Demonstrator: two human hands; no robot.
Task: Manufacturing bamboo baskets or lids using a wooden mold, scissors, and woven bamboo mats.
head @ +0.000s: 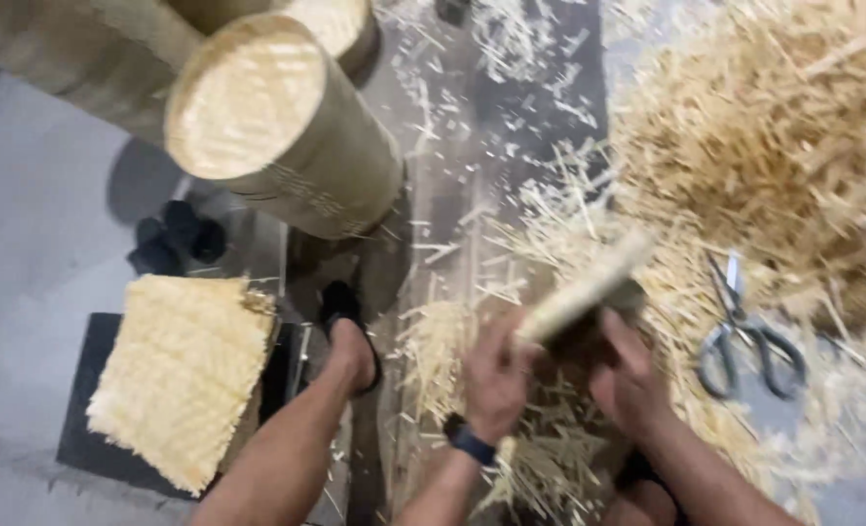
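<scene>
Flanking hands (559,375): scissors (749,336), stick pile (783,127)

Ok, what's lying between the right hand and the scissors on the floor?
In the head view, only loose pale sticks scattered over the floor lie between the right hand and the scissors; nothing else shows there.
</scene>
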